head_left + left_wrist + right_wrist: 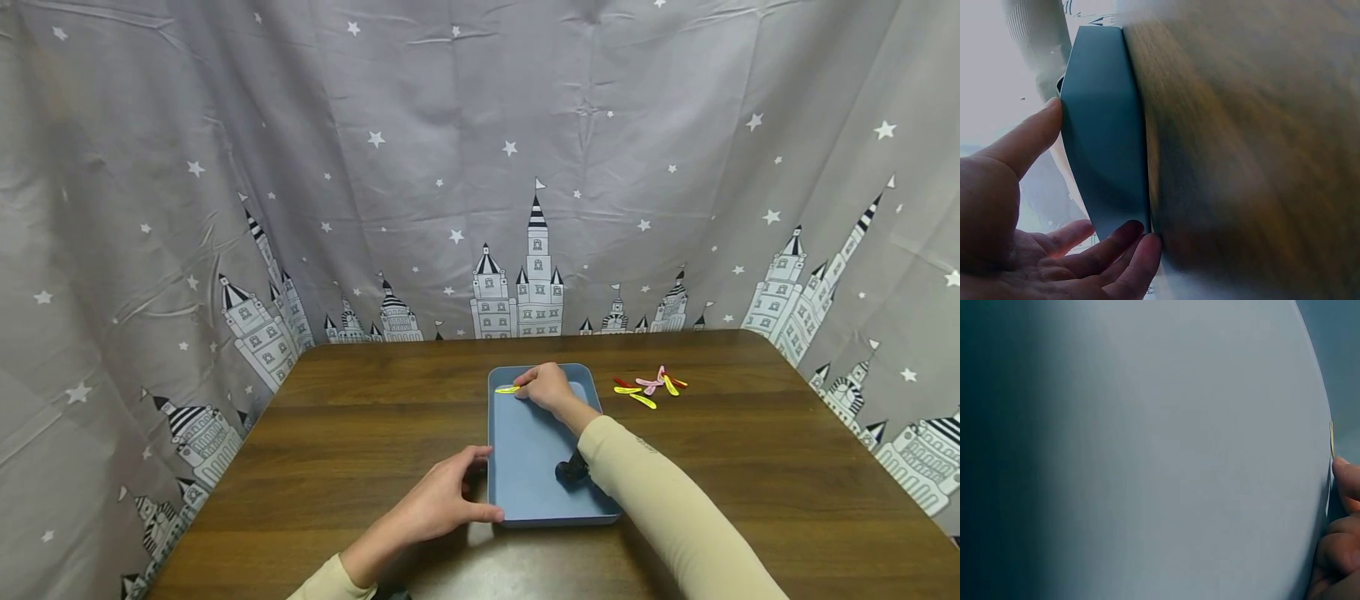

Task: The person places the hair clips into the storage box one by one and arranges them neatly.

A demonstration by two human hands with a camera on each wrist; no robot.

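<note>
A blue-grey rectangular tray [525,458] lies on the wooden table. Inside its far left corner, my right hand [546,387] pinches a yellow hair clip [506,390] by its right end, low over the tray floor. The same clip [1332,439] shows edge-on at the right of the right wrist view, beside the thumb and bent fingers. My left hand [442,498] is at the tray's near left corner, thumb and fingers spread. In the left wrist view, its thumb and fingertips touch the tray's outer wall [1102,137].
Right of the tray lies a loose pile of hair clips [651,385] in yellow, pink and red. A grey curtain [420,183] printed with castles and stars hangs behind the table [360,433]. A black wrist camera [572,472] hangs over the tray below the right sleeve.
</note>
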